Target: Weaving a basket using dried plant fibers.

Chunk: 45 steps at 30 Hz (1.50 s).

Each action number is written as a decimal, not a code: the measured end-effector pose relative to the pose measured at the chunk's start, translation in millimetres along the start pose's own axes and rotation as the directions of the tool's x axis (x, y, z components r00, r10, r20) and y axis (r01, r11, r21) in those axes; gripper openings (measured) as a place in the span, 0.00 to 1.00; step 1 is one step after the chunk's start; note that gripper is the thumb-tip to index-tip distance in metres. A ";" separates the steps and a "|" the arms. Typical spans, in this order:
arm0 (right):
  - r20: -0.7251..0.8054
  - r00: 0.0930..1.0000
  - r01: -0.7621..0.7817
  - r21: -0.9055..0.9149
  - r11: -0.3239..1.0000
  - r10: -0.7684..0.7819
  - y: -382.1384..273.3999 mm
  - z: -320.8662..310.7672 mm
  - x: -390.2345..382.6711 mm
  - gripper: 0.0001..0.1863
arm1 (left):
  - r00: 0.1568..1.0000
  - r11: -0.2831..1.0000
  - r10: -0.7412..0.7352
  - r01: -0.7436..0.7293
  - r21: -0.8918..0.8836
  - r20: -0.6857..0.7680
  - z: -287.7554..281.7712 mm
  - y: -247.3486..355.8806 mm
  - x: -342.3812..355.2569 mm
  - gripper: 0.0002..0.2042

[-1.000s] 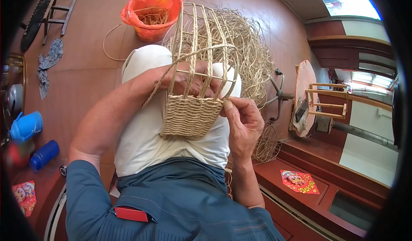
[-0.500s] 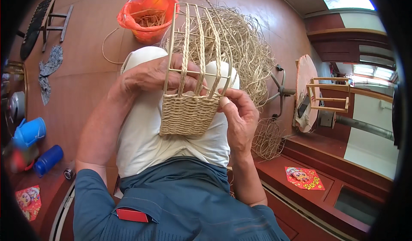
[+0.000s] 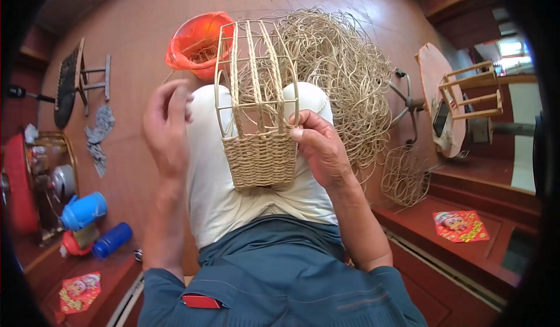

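Head view: basket (image 3: pixel 260 164) on the lap (image 3: pixel 213 210), long axis pointing away from the shirt (image 3: pixel 268 269), woven part near, bare ribs (image 3: pixel 235 76) reaching out between left knee (image 3: pixel 211 97) and right knee (image 3: pixel 313 98), exact tilt hard to tell. Right hand (image 3: pixel 324 149) nearer, in contact, thumb and forefinger pinching the right end of the woven edge. Left hand (image 3: pixel 168 126) apart, just off the lap's left edge, with the basket to its right; fingers loosely bent but blurred, impossible to tell whether empty. Beyond the knees, on the brown floor (image 3: pixel 140 18), bucket (image 3: pixel 181 53) at left and tangled cord (image 3: pixel 350 82) at right. Toward the floor's left edge, cloth (image 3: pixel 104 124) and stool (image 3: pixel 66 88); toward its right edge, round table (image 3: pixel 433 85).
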State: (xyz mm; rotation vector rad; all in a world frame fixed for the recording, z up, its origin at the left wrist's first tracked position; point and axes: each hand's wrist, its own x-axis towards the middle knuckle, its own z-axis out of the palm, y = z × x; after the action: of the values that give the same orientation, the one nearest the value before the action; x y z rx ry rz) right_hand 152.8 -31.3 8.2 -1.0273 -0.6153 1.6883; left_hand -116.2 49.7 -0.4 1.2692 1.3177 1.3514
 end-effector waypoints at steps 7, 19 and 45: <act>0.101 0.993 0.073 -0.055 0.996 -0.067 4.2 -14.6 11.8 0.11 | 0.576 0.555 0.610 -0.801 0.225 0.545 55.0 52.9 -40.0 0.23; 0.154 0.983 0.090 0.035 0.995 -0.095 25.9 -19.9 3.5 0.19 | 0.363 0.231 0.390 -0.928 0.292 0.846 74.3 69.6 -36.7 0.25; 0.414 0.486 0.463 -0.869 -0.175 -0.770 20.8 22.0 -19.4 0.21 | 0.506 -0.051 0.333 -0.833 0.551 0.796 -26.0 80.8 -50.1 0.21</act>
State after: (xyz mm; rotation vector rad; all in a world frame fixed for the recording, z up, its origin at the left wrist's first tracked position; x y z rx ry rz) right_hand 125.8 -55.0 9.4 -1.3260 -1.7751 -0.0376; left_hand -128.8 -11.0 76.3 3.1922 1.1531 0.4442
